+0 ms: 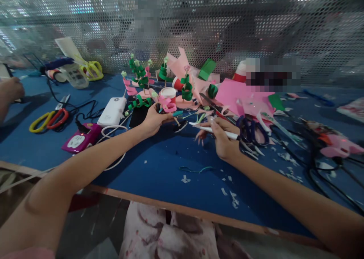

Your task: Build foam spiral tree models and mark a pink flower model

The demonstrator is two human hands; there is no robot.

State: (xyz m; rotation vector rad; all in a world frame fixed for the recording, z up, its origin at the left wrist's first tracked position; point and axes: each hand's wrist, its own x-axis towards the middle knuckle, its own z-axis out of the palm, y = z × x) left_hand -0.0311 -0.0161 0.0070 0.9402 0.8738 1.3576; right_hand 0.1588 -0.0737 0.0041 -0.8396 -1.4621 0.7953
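My left hand (155, 119) is closed around a small paper craft: a pink paper curl (170, 106) above a thin stick, with a dark oval base (180, 127) at its lower end. A teal piece (178, 113) shows at its fingertips; what it is I cannot tell. In my right hand (226, 139) is a white pen-like tool (216, 131), its tip pointing left toward the craft. Pale green and white strips (200, 119) show just above the pen. Beyond my left hand stand several green paper spirals (187, 88) on sticks with pink bases.
Dark-handled scissors (253, 132) lie beside my right hand, near pink paper (241, 96). Leftward are a white power bank (112, 111), a purple socket block (81, 138) and red-and-yellow scissors (54, 117). Cables (314, 160) run at right. Another person's hand (11, 90) appears far left.
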